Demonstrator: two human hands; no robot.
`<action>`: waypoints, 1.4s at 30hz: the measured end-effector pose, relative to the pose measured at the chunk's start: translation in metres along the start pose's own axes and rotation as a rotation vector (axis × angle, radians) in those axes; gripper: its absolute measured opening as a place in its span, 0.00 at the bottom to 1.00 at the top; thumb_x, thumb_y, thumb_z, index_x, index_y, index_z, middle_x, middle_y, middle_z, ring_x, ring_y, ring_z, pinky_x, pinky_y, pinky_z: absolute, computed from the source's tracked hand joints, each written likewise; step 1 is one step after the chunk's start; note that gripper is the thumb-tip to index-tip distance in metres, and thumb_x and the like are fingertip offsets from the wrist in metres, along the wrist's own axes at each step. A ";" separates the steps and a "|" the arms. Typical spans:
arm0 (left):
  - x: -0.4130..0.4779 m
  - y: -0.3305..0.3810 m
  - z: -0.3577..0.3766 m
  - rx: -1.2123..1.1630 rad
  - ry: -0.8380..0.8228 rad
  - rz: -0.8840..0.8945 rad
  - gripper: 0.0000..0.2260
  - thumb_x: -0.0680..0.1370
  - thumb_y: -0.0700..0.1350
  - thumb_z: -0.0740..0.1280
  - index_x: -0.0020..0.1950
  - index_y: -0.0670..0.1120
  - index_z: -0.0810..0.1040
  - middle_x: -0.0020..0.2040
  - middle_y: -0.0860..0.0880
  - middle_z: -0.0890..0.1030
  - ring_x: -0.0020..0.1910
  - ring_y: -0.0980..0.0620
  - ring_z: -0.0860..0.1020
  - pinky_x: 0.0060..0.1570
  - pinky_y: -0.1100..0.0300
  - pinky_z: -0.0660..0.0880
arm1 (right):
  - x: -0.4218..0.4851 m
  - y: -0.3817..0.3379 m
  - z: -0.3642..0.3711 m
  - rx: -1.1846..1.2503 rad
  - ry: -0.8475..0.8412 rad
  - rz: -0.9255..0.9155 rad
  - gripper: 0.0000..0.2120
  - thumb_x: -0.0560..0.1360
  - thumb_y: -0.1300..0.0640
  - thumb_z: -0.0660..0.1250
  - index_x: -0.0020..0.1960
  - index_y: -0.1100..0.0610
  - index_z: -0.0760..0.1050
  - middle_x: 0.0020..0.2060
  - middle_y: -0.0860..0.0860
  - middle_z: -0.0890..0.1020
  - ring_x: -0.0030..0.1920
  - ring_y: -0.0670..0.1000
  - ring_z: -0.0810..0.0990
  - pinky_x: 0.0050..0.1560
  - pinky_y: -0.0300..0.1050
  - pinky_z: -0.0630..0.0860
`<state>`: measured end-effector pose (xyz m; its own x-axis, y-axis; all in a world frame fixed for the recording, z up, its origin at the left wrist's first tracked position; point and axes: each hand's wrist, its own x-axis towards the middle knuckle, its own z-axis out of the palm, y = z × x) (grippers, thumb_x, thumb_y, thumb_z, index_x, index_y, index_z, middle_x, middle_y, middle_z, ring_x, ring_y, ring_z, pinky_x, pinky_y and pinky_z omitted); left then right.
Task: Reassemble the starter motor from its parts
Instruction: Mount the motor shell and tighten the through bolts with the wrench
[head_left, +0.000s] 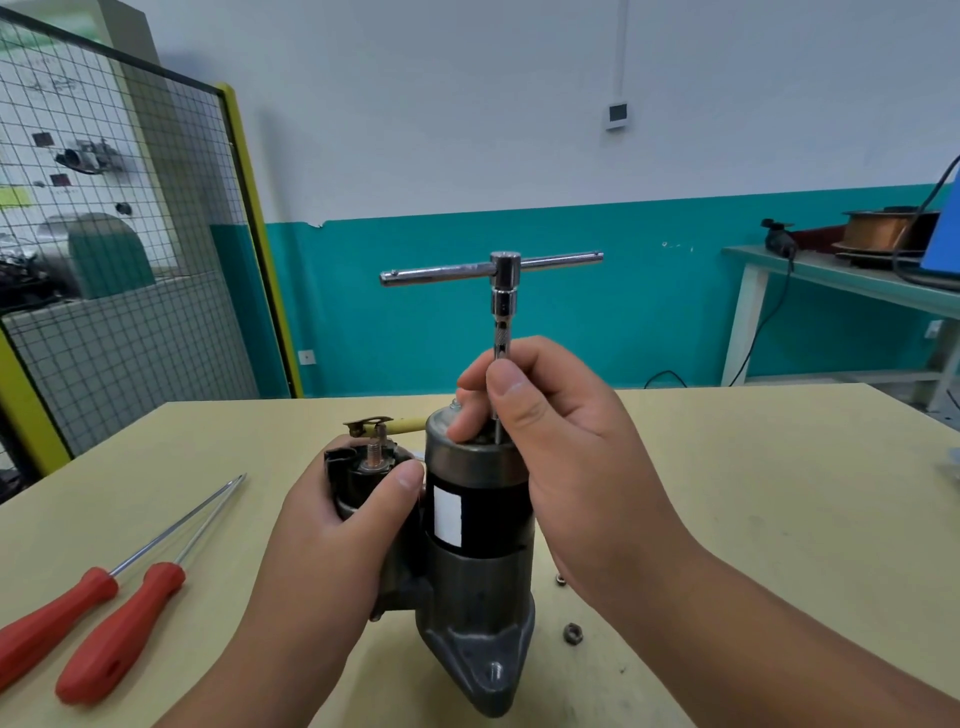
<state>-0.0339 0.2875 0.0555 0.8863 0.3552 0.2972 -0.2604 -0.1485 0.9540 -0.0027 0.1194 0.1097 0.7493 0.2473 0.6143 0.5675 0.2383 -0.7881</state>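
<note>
Starter motor (478, 519) stands upright, near centre of the table (727, 467): with your left hand (332, 525) curled round its solenoid (363, 467) as a brace and your right hand (561, 431) pinching the T-handle wrench (504, 280) shaft at the end cap, hold the shaft plumb and spin lightly before tightening.

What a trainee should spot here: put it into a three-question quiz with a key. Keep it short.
1. True or false: the starter motor stands upright on the table.
2. Which hand pinches the shaft of the T-handle wrench? A: left. B: right. C: neither.
3. Fill in: ___ red-handled screwdrivers lie on the table beside the motor.

Key: 1 true. 2 B, the right hand. 3 two.
</note>
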 end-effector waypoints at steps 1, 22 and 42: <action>0.000 0.000 0.000 0.006 0.001 0.006 0.20 0.62 0.69 0.72 0.51 0.65 0.84 0.45 0.54 0.88 0.46 0.45 0.88 0.38 0.37 0.86 | 0.000 0.000 0.000 0.001 -0.001 -0.002 0.10 0.82 0.47 0.61 0.48 0.46 0.80 0.39 0.46 0.85 0.45 0.45 0.83 0.53 0.33 0.77; 0.000 -0.001 -0.001 -0.008 -0.008 0.011 0.19 0.63 0.68 0.71 0.49 0.63 0.85 0.42 0.53 0.87 0.37 0.51 0.86 0.24 0.61 0.75 | -0.002 0.000 -0.002 0.023 -0.028 -0.008 0.10 0.83 0.48 0.60 0.51 0.45 0.80 0.40 0.47 0.85 0.46 0.45 0.83 0.54 0.34 0.77; 0.001 -0.001 0.000 -0.002 -0.002 0.009 0.21 0.63 0.69 0.70 0.51 0.63 0.85 0.44 0.54 0.88 0.43 0.47 0.87 0.29 0.54 0.80 | -0.001 0.001 -0.003 0.069 -0.031 0.036 0.10 0.83 0.49 0.59 0.52 0.46 0.79 0.41 0.49 0.85 0.46 0.46 0.84 0.53 0.33 0.77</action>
<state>-0.0330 0.2884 0.0551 0.8848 0.3521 0.3052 -0.2685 -0.1501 0.9515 -0.0022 0.1170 0.1087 0.7572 0.2853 0.5875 0.5150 0.2923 -0.8058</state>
